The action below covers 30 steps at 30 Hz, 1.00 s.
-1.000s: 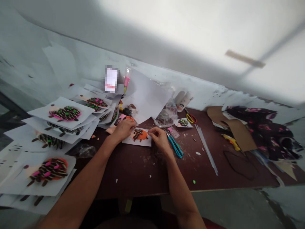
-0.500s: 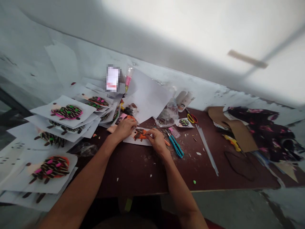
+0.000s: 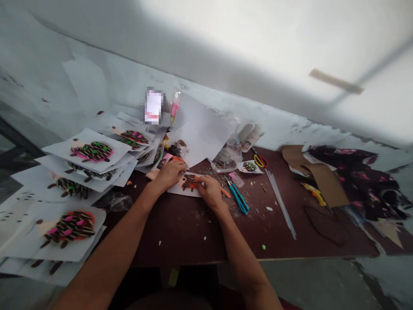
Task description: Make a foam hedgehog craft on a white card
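Note:
A small white card (image 3: 189, 191) lies on the table before me, bearing an orange hedgehog figure (image 3: 189, 181) with dark, light-edged strips across its back. My left hand (image 3: 171, 173), fingers bent and close together, holds the card at its upper left. Just past those fingertips is an orange lump (image 3: 178, 159). My right hand (image 3: 210, 189) is closed in a pinch at the hedgehog's right side, its fingertips against the orange body. The thin dark strip in this pinch is mostly hidden by the fingers.
Finished-looking hedgehog cards (image 3: 93, 150) are piled at the left. Right of my hands lie teal-handled pliers (image 3: 238, 198), scissors (image 3: 260, 161), clear sticks (image 3: 282, 206) and a yellow glue gun (image 3: 314, 193). Behind stand white sheets (image 3: 200, 129), a plastic bag (image 3: 229, 153) and a phone-like screen (image 3: 153, 105).
My right fingertips have moved slightly left and closer onto the hedgehog; the dark strip that stuck out of them is now mostly covered. My left hand stays in place.

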Each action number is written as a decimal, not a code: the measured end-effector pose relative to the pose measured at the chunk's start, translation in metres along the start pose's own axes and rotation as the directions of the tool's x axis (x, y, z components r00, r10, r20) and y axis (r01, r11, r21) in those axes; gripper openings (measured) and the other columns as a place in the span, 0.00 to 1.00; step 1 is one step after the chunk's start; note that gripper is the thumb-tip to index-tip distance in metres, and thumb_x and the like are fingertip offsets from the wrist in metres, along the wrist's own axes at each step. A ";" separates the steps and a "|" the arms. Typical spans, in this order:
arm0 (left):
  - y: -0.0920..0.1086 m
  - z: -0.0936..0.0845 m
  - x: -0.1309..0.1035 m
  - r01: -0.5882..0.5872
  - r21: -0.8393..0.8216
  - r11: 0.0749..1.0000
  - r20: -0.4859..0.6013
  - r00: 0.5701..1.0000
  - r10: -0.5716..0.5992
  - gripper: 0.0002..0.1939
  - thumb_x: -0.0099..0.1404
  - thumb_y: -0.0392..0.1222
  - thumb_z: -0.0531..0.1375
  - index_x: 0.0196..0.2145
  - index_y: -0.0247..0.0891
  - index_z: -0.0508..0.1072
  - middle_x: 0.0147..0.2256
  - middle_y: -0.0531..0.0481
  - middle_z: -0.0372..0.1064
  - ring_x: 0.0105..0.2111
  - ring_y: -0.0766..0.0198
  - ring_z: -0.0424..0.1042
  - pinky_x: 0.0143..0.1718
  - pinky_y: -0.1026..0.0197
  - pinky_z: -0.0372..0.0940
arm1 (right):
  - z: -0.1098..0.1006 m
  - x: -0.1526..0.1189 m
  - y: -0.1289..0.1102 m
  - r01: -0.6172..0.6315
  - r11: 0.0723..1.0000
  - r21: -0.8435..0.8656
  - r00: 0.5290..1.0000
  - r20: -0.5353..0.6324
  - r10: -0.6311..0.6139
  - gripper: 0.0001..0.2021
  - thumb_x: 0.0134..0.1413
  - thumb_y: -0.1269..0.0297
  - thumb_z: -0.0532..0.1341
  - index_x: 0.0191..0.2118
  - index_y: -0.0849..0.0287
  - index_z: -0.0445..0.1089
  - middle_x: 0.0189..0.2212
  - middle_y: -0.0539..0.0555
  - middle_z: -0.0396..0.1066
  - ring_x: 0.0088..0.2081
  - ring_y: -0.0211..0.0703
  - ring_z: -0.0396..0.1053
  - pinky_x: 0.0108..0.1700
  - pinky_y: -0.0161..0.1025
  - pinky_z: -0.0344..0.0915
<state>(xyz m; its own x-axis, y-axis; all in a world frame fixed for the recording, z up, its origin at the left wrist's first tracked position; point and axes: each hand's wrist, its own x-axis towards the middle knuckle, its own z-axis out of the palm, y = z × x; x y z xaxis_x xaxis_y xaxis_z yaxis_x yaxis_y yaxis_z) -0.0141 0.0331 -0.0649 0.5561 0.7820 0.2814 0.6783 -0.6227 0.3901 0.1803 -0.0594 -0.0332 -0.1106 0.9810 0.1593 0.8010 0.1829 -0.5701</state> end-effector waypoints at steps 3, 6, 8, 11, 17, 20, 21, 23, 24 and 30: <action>-0.001 0.000 0.000 0.003 -0.015 1.000 0.006 1.000 -0.003 0.11 0.64 0.33 0.56 0.35 0.40 0.80 0.41 0.43 0.77 0.44 0.53 0.71 0.46 0.52 0.65 | 0.001 0.000 0.000 -0.002 1.000 -0.028 1.000 0.006 0.002 0.10 0.59 0.73 0.62 0.41 0.55 0.80 0.38 0.53 0.77 0.39 0.43 0.73 0.45 0.36 0.65; -0.002 0.001 0.000 -0.006 -0.025 1.000 -0.005 1.000 0.006 0.11 0.64 0.33 0.57 0.35 0.41 0.80 0.41 0.44 0.77 0.44 0.54 0.71 0.46 0.52 0.65 | 0.003 0.000 0.000 0.004 0.999 -0.048 1.000 0.011 -0.003 0.10 0.60 0.73 0.62 0.41 0.54 0.80 0.37 0.52 0.76 0.40 0.42 0.73 0.45 0.35 0.64; -0.002 0.001 0.000 -0.009 -0.019 1.000 -0.008 1.000 0.009 0.11 0.64 0.33 0.57 0.35 0.41 0.80 0.41 0.44 0.78 0.44 0.54 0.71 0.45 0.53 0.65 | 0.003 0.000 -0.001 0.005 0.997 -0.074 1.000 0.022 -0.004 0.10 0.61 0.72 0.62 0.41 0.54 0.80 0.37 0.52 0.76 0.39 0.42 0.72 0.43 0.34 0.63; -0.001 0.001 0.000 -0.001 -0.006 1.000 -0.001 1.000 0.001 0.11 0.64 0.33 0.57 0.35 0.41 0.80 0.41 0.44 0.78 0.44 0.54 0.71 0.44 0.53 0.65 | 0.004 0.002 -0.002 0.005 0.992 -0.125 0.999 0.042 0.000 0.08 0.63 0.70 0.62 0.40 0.54 0.80 0.36 0.52 0.74 0.38 0.41 0.71 0.41 0.33 0.62; 0.000 0.000 0.000 -0.012 -0.010 1.000 -0.002 1.000 0.012 0.11 0.64 0.32 0.57 0.34 0.41 0.80 0.40 0.44 0.77 0.44 0.54 0.71 0.45 0.53 0.66 | 0.004 0.003 -0.006 0.005 0.982 -0.191 0.999 0.050 0.005 0.08 0.64 0.68 0.61 0.40 0.54 0.80 0.35 0.52 0.73 0.36 0.41 0.70 0.38 0.33 0.59; -0.002 0.002 0.000 -0.020 -0.012 1.000 -0.002 1.000 0.020 0.11 0.64 0.33 0.57 0.34 0.40 0.80 0.41 0.44 0.77 0.45 0.54 0.71 0.47 0.53 0.66 | 0.006 0.002 -0.008 -0.005 0.983 -0.185 0.999 0.049 0.015 0.08 0.64 0.67 0.62 0.40 0.53 0.80 0.35 0.52 0.73 0.37 0.41 0.70 0.38 0.33 0.60; -0.003 0.002 0.000 -0.023 -0.011 1.000 -0.006 1.000 0.023 0.11 0.64 0.33 0.57 0.35 0.40 0.80 0.42 0.44 0.77 0.45 0.54 0.71 0.47 0.53 0.66 | 0.006 0.001 -0.008 -0.006 0.984 -0.177 0.999 0.043 0.014 0.08 0.64 0.67 0.62 0.41 0.53 0.80 0.36 0.52 0.73 0.37 0.41 0.71 0.39 0.33 0.60; -0.003 0.002 0.000 -0.027 -0.010 1.000 -0.015 1.000 0.026 0.11 0.64 0.33 0.57 0.35 0.41 0.80 0.41 0.44 0.78 0.45 0.54 0.71 0.47 0.53 0.66 | 0.004 0.000 -0.008 -0.006 0.988 -0.157 1.000 0.012 0.008 0.08 0.63 0.67 0.62 0.42 0.53 0.80 0.38 0.53 0.73 0.38 0.41 0.71 0.41 0.33 0.61; -0.003 0.002 0.000 -0.025 -0.011 1.000 -0.019 1.000 0.025 0.11 0.64 0.33 0.57 0.34 0.41 0.80 0.41 0.45 0.78 0.44 0.54 0.71 0.46 0.53 0.66 | 0.002 -0.001 -0.007 -0.015 0.989 -0.150 1.000 -0.011 0.013 0.08 0.63 0.67 0.62 0.43 0.54 0.80 0.39 0.53 0.73 0.39 0.41 0.71 0.41 0.34 0.61; -0.002 0.002 0.000 -0.006 -0.012 1.000 -0.002 1.000 0.006 0.11 0.64 0.33 0.57 0.33 0.41 0.80 0.40 0.45 0.78 0.44 0.55 0.71 0.45 0.54 0.65 | -0.026 0.001 0.017 -0.286 0.924 -0.254 0.951 -0.192 0.242 0.11 0.65 0.68 0.58 0.43 0.56 0.79 0.43 0.57 0.75 0.42 0.44 0.71 0.41 0.36 0.61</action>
<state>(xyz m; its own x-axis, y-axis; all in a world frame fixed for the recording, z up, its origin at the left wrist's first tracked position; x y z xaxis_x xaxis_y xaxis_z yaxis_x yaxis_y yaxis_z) -0.0147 0.0348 -0.0672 0.5592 0.7784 0.2851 0.6693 -0.6269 0.3988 0.2091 -0.0569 -0.0222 0.2019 0.9648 0.1685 0.9210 -0.1285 -0.3678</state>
